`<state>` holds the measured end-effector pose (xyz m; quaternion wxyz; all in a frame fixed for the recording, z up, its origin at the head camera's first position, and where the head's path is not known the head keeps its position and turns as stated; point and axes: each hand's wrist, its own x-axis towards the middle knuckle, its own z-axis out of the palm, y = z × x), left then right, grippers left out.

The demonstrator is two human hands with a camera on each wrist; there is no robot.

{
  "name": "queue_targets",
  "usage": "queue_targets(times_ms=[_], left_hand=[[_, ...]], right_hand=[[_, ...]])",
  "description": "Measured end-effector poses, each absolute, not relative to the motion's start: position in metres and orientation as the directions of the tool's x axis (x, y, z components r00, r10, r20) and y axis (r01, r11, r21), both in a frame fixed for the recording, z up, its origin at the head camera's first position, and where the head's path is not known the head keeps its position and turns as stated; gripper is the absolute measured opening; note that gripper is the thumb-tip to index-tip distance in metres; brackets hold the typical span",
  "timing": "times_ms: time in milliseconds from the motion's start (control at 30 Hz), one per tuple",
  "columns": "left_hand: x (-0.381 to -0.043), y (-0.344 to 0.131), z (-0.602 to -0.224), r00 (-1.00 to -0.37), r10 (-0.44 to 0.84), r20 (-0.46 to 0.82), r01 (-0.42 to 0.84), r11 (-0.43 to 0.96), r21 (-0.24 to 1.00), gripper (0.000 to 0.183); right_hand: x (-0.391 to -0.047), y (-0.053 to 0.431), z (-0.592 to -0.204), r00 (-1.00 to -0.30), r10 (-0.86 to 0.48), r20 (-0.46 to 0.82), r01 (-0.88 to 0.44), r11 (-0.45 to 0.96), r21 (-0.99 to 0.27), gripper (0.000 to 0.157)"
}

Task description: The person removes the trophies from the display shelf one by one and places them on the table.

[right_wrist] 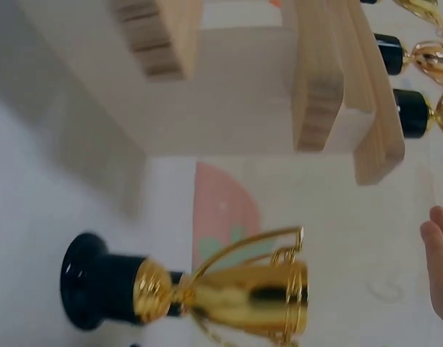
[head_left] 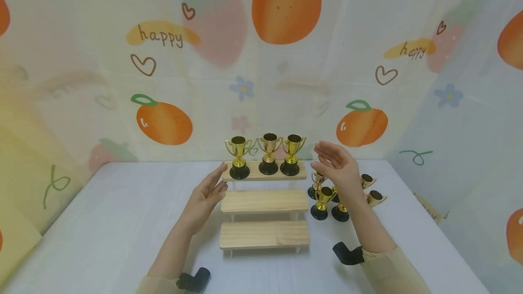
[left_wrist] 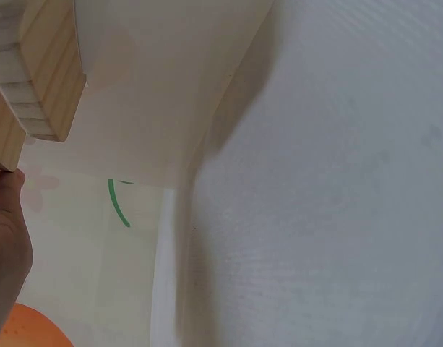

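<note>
A three-step wooden stand (head_left: 264,202) carries three gold trophies on its top board: a left one (head_left: 239,155), a middle one (head_left: 269,152) and a right one (head_left: 292,153). All stand upright on black bases. My left hand (head_left: 204,198) reaches up to the left end of the top board, its fingertips right at the board's corner; in the left wrist view a finger (left_wrist: 9,189) meets the wood. To the right of the trophies, my right hand (head_left: 340,169) is raised, fingers extended and slightly bent, holding nothing. It partly hides the trophies behind it.
Several more trophies stand on the white-covered table right of the stand, among them a front one (head_left: 321,204) and an outer one (head_left: 375,198). A fruit-printed cloth (head_left: 294,99) hangs behind the table.
</note>
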<state>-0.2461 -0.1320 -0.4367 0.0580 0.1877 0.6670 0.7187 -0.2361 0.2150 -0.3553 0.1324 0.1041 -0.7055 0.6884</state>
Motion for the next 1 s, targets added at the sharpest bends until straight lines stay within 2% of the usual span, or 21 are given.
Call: queue_targets(times_ms=[333,567,1000], left_hand=[[-0.247,-0.132,-0.438,-0.922,0.333,0.2,0.175,-0.103,0.979,0.068],[-0.247,-0.132,-0.437,-0.923,0.331,0.197,0.176,-0.095,0.98,0.069],[-0.247,-0.132,-0.436,-0.918,0.339,0.204,0.183,-0.095,0.979,0.068]], right_hand=[[-0.253,0.188,-0.344,-0.965,-0.004,0.262,-0.261,-0.066,-0.963,0.055],[-0.259,0.178,-0.341,-0.966,-0.004,0.258,-0.257,-0.097,-0.962,0.055],[-0.262,0.171,-0.341,-0.964,0.032,0.263,-0.265,-0.125,-0.956,0.038]])
